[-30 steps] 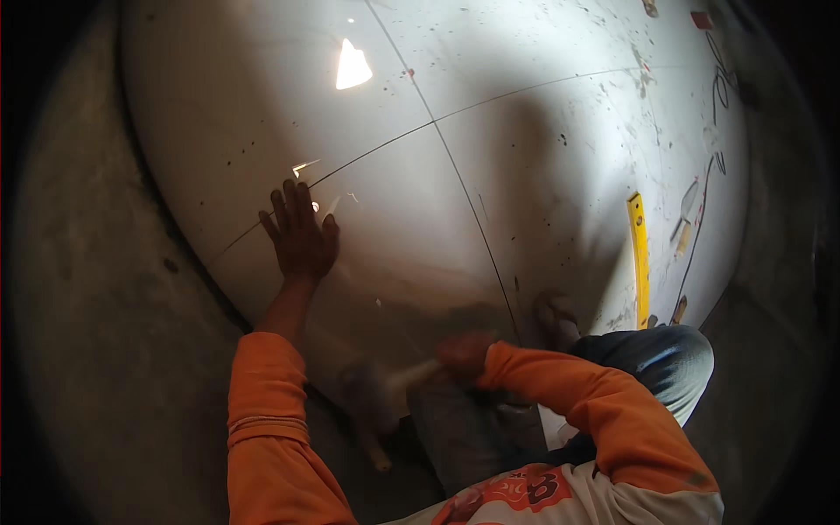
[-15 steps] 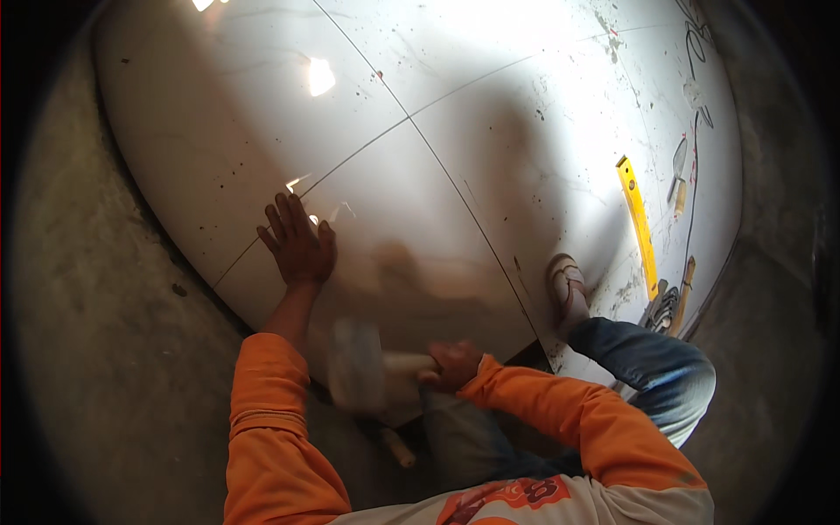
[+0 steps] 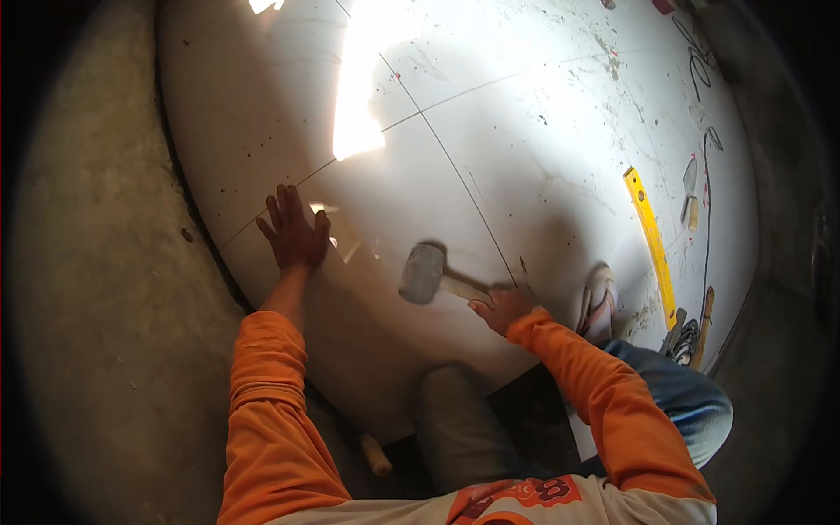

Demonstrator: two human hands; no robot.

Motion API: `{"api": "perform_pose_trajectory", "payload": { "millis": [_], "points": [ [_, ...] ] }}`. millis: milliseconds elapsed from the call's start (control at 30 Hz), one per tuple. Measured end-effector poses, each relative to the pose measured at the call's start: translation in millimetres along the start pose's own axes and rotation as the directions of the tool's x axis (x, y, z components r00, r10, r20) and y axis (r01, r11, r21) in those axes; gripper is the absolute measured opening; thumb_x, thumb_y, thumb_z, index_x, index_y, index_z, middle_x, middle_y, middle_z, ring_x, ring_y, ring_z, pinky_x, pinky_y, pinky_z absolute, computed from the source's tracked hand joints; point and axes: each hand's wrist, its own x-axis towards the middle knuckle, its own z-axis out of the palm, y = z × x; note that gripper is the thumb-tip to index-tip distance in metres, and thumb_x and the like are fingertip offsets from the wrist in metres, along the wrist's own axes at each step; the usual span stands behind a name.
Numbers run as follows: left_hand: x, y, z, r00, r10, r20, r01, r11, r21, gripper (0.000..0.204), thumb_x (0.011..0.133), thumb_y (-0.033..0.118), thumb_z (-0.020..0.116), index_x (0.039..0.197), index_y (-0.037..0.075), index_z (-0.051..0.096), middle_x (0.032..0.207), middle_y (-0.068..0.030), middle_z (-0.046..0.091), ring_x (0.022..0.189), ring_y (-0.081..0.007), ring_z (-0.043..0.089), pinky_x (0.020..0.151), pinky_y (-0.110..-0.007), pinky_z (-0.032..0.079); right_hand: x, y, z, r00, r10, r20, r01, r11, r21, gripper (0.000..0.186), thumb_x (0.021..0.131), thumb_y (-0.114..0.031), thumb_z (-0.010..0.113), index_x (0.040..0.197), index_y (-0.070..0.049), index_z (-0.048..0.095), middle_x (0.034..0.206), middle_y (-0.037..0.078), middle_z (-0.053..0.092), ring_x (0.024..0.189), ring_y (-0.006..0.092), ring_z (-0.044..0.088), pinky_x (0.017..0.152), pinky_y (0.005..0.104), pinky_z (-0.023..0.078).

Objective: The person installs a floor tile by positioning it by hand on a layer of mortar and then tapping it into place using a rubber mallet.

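Observation:
My left hand [image 3: 298, 231] lies flat, fingers spread, on a glossy white floor tile [image 3: 350, 306] close to a joint line. My right hand [image 3: 506, 310] is wrapped round the wooden handle of a mallet [image 3: 423, 273]. The grey, round mallet head is over the same tile, to the right of my left hand; whether it touches the surface I cannot tell. Below, between my arms, the tile's near edge borders a dark gap, and my knee [image 3: 455, 411] rests by it.
A yellow spirit level [image 3: 652, 249] lies on the tiles at the right, with a trowel [image 3: 689, 197] and a dark cable [image 3: 707, 201] beyond it. Several tools [image 3: 687, 337] sit near my sandalled foot [image 3: 599, 297]. A wooden handle [image 3: 375, 456] pokes out near my knee. Bare concrete [image 3: 96, 262] borders the left.
My right hand has moved up and to the right, carrying the mallet from beside my knee to over the tile. My left hand stays flat on the tile. The view has shifted slightly.

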Motion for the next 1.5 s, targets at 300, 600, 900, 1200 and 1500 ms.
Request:
{"api": "perform_pose_trajectory", "payload": {
  "millis": [300, 600, 900, 1200, 1500],
  "points": [
    [-7.8, -10.6, 13.2, 1.000, -0.012, -0.015, 0.012, 0.998, 0.055, 0.074, 0.091, 0.048, 0.037, 0.147, 0.004, 0.017, 0.155, -0.0137, 0.011, 0.142, -0.0347, 0.007, 0.111, -0.059, 0.005, 21.8, -29.0, -25.8, 0.937, -0.305, -0.169, 0.316, 0.948, 0.042, 0.054, 0.083, -0.052, 0.058, 0.070, -0.001, 0.051, 0.057, 0.022, 0.054, 0.055, 0.0408, 0.058, 0.055, 0.0460, 0.046],
    [-1.8, -8.8, 8.4, 0.999, -0.050, -0.013, 0.051, 0.994, 0.093, 0.074, 0.091, 0.047, 0.036, 0.147, 0.004, 0.015, 0.155, -0.0144, 0.010, 0.143, -0.0346, 0.007, 0.112, -0.058, 0.005, 29.7, -22.3, -27.4, 0.995, -0.070, -0.073, 0.076, 0.994, 0.080, 0.055, 0.082, -0.054, 0.061, 0.072, 0.000, 0.056, 0.062, 0.021, 0.058, 0.059, 0.0394, 0.060, 0.059, 0.0462, 0.047],
    [-7.8, -9.6, 6.4, 0.994, -0.108, 0.024, 0.104, 0.989, 0.107, 0.075, 0.091, 0.048, 0.036, 0.147, 0.004, 0.013, 0.155, -0.0143, 0.009, 0.143, -0.0342, 0.006, 0.112, -0.058, 0.004, 22.8, -45.3, -13.7, 0.991, -0.100, -0.087, 0.112, 0.982, 0.152, 0.059, 0.081, -0.057, 0.060, 0.068, 0.001, 0.056, 0.061, 0.021, 0.058, 0.066, 0.0421, 0.061, 0.066, 0.0487, 0.048],
    [-10.5, -25.4, 11.7, 0.997, -0.071, -0.009, 0.071, 0.990, 0.118, 0.076, 0.091, 0.050, 0.033, 0.147, 0.003, 0.013, 0.155, -0.0150, 0.010, 0.143, -0.0346, 0.006, 0.112, -0.057, 0.003, 5.7, -65.1, 1.3, 0.987, -0.130, -0.089, 0.150, 0.952, 0.266, 0.063, 0.082, -0.059, 0.056, 0.079, 0.004, 0.062, 0.065, 0.024, 0.060, 0.072, 0.0404, 0.062, 0.071, 0.0457, 0.048],
    [-1.8, -28.6, -2.8, 0.994, -0.100, -0.050, 0.104, 0.992, 0.071, 0.075, 0.090, 0.049, 0.035, 0.146, 0.002, 0.017, 0.154, -0.0164, 0.012, 0.142, -0.0355, 0.008, 0.111, -0.059, 0.004, 30.4, -77.1, -0.9, 0.986, -0.088, -0.139, 0.141, 0.888, 0.437, 0.060, 0.086, -0.055, 0.051, 0.077, 0.003, 0.063, 0.067, 0.024, 0.061, 0.072, 0.0421, 0.061, 0.069, 0.0464, 0.048]
  ]
}}
